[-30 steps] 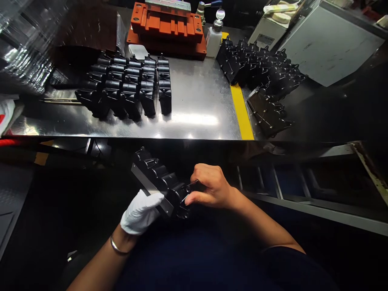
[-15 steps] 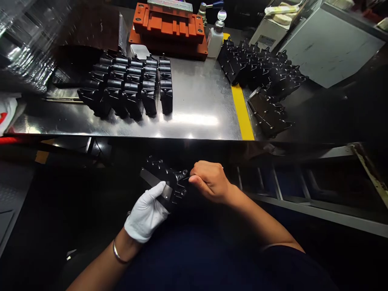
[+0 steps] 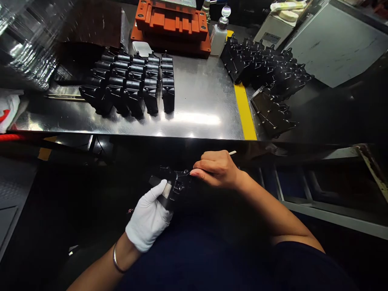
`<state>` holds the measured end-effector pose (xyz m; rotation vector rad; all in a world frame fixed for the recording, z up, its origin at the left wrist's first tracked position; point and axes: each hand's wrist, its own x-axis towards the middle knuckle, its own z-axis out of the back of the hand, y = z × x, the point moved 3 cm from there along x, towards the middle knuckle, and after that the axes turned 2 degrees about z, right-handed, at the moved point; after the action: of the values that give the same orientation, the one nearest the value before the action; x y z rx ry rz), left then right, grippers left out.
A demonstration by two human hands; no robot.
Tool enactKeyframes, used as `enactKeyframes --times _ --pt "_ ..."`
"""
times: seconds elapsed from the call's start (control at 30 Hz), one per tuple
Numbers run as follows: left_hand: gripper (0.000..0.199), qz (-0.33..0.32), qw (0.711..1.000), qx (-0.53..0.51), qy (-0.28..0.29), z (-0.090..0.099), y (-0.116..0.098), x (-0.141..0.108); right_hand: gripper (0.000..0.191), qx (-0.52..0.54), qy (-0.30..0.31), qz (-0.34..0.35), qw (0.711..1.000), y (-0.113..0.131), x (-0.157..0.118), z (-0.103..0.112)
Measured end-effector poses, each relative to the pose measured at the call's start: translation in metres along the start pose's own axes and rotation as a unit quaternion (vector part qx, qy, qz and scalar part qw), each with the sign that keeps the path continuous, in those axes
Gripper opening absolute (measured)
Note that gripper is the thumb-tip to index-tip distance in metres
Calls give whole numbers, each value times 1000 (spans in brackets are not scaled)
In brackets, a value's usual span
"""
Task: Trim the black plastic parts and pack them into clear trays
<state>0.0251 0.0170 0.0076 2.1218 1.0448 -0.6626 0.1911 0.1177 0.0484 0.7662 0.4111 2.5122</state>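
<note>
White-gloved left hand [image 3: 149,220] holds a black part [image 3: 176,187], right hand [image 3: 216,167] a thin tool [image 3: 233,153].

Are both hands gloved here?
No, the left hand wears a white glove, while the right hand is bare.

Orange-red fixture [image 3: 171,28], plain yellow stripe [image 3: 245,111], white glove [image 3: 148,220], apparently navy sleeve [image 3: 298,262].

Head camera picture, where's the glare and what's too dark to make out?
Head view: bright glare on the metal bench near its front edge; smeared highlights on the clear plastic, upper left; black part in the gloved left hand sinks into shadow, outline partly lost.
</note>
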Motion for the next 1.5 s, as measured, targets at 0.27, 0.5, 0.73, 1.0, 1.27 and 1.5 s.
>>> enactKeyframes --times 0.27,0.5,0.73,1.0,1.27,1.5 --pt "43 24 999 20 5 3 7 -1 36 171 109 -15 979 -8 -5 0" --pt "51 52 998 25 37 5 7 -1 43 482 300 -85 819 -8 -18 -5" --pt "60 -48 997 18 50 -2 -9 -4 45 377 -24 -304 874 -1 -22 -15" --pt "49 -140 984 82 -68 -6 -5 -6 28 379 -115 -307 866 26 -28 -39" --pt "48 -180 962 186 -87 -9 -2 -8 22 293 -140 -254 911 28 -32 -40" --pt "43 -197 954 208 -84 -7 -3 -6 20 240 -189 -245 920 26 -35 -48"
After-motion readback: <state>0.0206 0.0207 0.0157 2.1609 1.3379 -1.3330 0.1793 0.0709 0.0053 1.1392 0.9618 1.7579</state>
